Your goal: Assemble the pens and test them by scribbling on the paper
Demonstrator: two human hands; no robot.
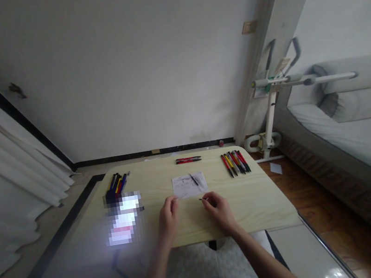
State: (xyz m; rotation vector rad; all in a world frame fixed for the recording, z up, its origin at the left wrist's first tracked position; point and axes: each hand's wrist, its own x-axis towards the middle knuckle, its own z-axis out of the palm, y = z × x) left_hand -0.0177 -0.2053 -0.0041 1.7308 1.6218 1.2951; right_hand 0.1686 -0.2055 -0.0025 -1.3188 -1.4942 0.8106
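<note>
My left hand (168, 217) is closed in a pinch over the near side of the table. From its fingertips a thin, pale stick, like a pen refill (182, 197), points right over the paper's near edge. My right hand (219, 209) pinches a small dark pen part (201, 199), mostly hidden by the fingers. Between and beyond the hands lies a white sheet of paper (183, 184) with scribbles on it. A slim black pen piece (194, 180) rests slantwise on this sheet.
Red pens (188, 160) lie at the table's far edge. Several red, yellow and black pens (235, 164) are at the right, more pens (117, 185) at the left. A lit, blurred-out screen (125, 219) is near the left pens. The wooden table (255, 203) faces a wall.
</note>
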